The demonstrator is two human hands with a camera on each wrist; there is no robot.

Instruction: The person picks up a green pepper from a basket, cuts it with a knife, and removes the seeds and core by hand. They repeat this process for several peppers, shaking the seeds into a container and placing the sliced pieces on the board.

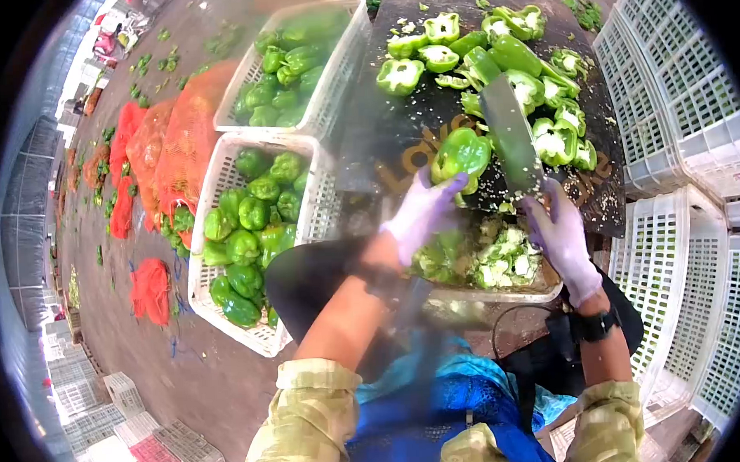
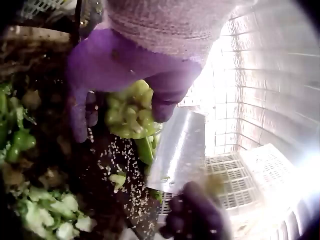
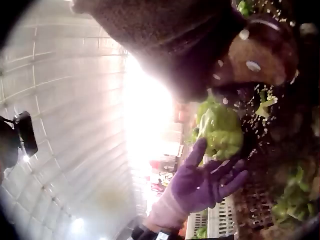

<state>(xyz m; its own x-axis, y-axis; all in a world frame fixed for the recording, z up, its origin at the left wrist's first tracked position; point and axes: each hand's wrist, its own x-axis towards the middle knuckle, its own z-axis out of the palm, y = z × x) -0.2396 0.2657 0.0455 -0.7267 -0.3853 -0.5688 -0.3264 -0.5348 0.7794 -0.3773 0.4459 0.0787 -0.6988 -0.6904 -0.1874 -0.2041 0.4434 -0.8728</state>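
Note:
A whole green pepper [image 1: 462,154] stands over the dark board [image 1: 399,139], with the gloved left hand [image 1: 425,210] at its near side, thumb and fingers around it. The same pepper [image 2: 131,111] shows between the thumb and fingers of the left hand [image 2: 130,67] in the left wrist view. Just to the right, the gloved right hand [image 1: 562,237] grips the handle end of a wide cleaver [image 1: 511,134], its blade pointing away from the body beside the pepper. Cut pepper halves [image 1: 529,92] lie behind and right of the blade.
A container of pale pepper cores [image 1: 503,258] sits at the board's near edge. Two white crates of whole peppers [image 1: 323,188] stand left, beside orange mesh sacks [image 1: 188,140]. Stacked white crates [image 1: 669,94] rise on the right. Seeds are scattered over the board.

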